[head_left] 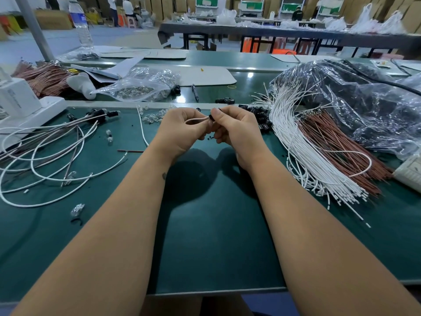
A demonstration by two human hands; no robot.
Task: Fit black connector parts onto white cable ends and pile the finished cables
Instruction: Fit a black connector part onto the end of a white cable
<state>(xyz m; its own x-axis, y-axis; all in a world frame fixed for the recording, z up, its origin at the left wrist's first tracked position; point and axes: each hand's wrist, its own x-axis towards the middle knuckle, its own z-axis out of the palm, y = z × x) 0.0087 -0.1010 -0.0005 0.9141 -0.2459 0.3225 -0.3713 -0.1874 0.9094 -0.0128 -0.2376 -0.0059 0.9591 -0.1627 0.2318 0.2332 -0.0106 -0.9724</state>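
My left hand (180, 131) pinches a thin white cable (196, 119) that arcs across to my right hand (234, 128). The fingers and thumb of that hand grip a small black connector part (211, 117) at the cable's end. Both hands hover above the green mat (205, 224) at mid-table. A heap of loose black connector parts (259, 115) lies just right of my right hand. A thick bundle of white cables (303, 156) fans out on the right. Cables with black ends fitted (45, 156) lie looped at the left.
Brown wires (337, 142) lie beside the white bundle, partly under a crinkled plastic bag (364, 99). A bag of clear bulbs (139, 85), a pen (195, 92), a white box (18, 101) and a water bottle (79, 21) stand further back. Loose bulbs (109, 136) dot the mat.
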